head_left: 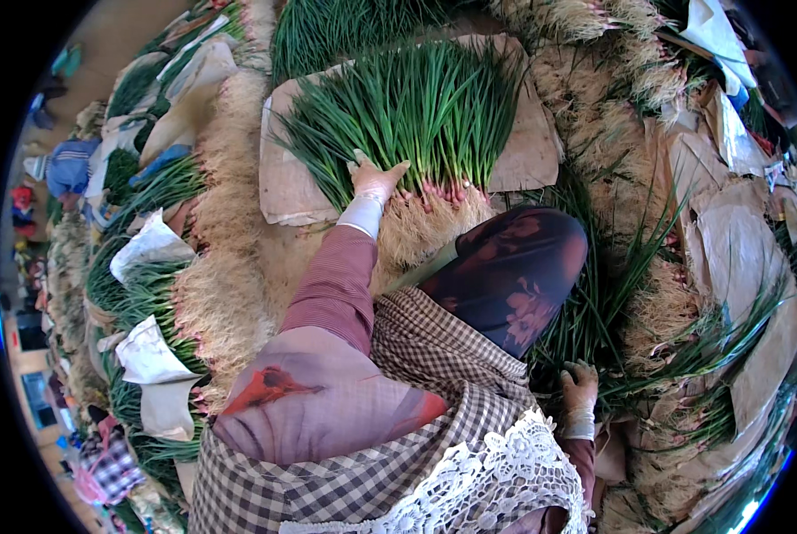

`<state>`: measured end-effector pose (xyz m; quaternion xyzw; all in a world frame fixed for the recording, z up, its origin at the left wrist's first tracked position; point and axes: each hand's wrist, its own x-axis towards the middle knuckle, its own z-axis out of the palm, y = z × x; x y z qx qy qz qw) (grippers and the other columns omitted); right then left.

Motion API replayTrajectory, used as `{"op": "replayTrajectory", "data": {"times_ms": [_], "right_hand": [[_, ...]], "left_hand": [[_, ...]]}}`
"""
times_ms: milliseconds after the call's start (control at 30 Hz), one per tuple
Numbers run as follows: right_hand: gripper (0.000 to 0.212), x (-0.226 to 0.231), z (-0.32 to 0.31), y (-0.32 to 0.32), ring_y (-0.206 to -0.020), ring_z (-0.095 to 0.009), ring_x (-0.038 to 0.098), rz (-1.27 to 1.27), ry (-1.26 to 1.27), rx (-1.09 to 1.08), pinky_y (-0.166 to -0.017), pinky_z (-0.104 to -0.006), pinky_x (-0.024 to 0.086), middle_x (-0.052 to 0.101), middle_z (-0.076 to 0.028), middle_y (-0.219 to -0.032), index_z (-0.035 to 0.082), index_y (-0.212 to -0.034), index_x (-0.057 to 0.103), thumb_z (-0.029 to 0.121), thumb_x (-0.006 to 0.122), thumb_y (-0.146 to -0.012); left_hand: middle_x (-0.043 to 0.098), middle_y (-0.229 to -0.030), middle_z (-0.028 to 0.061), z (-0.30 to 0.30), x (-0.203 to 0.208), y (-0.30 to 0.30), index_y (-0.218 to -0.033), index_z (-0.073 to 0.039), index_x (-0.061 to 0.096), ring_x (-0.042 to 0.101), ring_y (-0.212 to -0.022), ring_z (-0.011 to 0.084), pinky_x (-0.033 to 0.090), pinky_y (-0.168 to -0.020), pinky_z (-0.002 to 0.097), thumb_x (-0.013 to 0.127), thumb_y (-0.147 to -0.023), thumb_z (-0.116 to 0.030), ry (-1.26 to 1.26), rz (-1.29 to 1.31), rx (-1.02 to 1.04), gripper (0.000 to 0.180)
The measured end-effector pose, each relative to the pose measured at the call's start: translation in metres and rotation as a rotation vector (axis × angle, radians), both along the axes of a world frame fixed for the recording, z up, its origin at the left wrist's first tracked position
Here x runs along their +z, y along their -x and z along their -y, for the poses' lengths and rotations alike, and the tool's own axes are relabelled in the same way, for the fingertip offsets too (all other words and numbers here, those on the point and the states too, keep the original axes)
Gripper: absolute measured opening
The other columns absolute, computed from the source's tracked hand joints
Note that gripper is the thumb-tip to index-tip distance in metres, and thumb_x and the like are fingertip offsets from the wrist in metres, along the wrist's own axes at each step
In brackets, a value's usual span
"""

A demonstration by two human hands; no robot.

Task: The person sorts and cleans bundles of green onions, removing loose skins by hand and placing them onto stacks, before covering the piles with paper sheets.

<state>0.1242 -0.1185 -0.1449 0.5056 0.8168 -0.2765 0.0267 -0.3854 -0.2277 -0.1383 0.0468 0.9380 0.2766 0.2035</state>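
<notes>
A wide row of spring onions (416, 107) lies on a brown sheet (293, 191), with green leaves pointing away from me, pinkish bulbs and pale roots toward me. My left hand (376, 178), in a thin pale glove, rests against the left end of this row where leaves meet bulbs. Its thumb and fingers are spread apart. Low on the right, beside my bent knee, my right hand (580, 389) is at the edge of loose spring onions (585, 311). Its fingers are slightly bent with the thumb apart, and I see nothing held in them.
Long rows of rooted spring onions (229, 178) run along the left, partly under pale sheets (152, 245). More roots (594, 133) and brown paper sheets (738, 240) line the right. Another leafy bunch (354, 27) lies beyond the sheet. Other people (69, 166) sit at the far left.
</notes>
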Motion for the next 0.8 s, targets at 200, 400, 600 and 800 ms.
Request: {"op": "replayTrajectory", "data": {"times_ms": [200,400,600,800], "right_hand": [[0.018,0.065,-0.078,0.052,-0.085,-0.030,0.053,-0.203,-0.020,0.093,-0.077,-0.0343,0.041,0.058,-0.014,-0.088,0.002,-0.084,0.059,0.013,0.058,-0.069],[0.023,0.094,-0.156,0.171,-0.089,-0.030,0.053,-0.183,-0.053,0.370,-0.079,-0.0343,0.041,0.057,-0.014,-0.091,0.003,-0.089,0.057,0.018,0.056,-0.072],[0.027,0.003,-0.161,0.277,-0.094,-0.027,0.052,-0.075,0.282,0.598,-0.083,-0.0337,0.040,0.057,-0.012,-0.100,0.007,-0.097,0.057,0.022,0.055,-0.075],[0.033,-0.093,-0.120,0.269,-0.093,-0.031,0.051,0.143,0.468,0.650,-0.082,-0.0368,0.040,0.055,-0.013,-0.099,0.011,-0.097,0.056,0.034,0.052,-0.073]], "left_hand": [[-0.003,-0.137,0.0208,-0.023,0.023,-0.013,-0.132,-0.008,-0.010,0.001,-0.127,0.0342,0.018,-0.098,0.0467,0.056,-0.060,-0.065,0.210,-0.165,-0.133,0.113],[-0.006,-0.137,0.0188,-0.038,0.006,-0.025,-0.130,-0.005,-0.013,-0.001,-0.127,0.0327,0.019,-0.094,0.0566,0.049,-0.065,-0.066,0.497,-0.199,-0.419,0.109],[-0.005,-0.138,0.0154,-0.019,-0.031,-0.028,-0.131,-0.004,-0.009,-0.002,-0.128,0.0297,0.012,-0.098,0.0525,0.052,-0.066,-0.060,0.353,-0.272,-0.377,0.105],[-0.007,-0.138,0.0153,-0.040,-0.039,-0.027,-0.131,-0.002,-0.008,-0.005,-0.128,0.0302,0.008,-0.097,0.0546,0.049,-0.065,-0.065,0.448,-0.303,-0.393,0.108]]}}
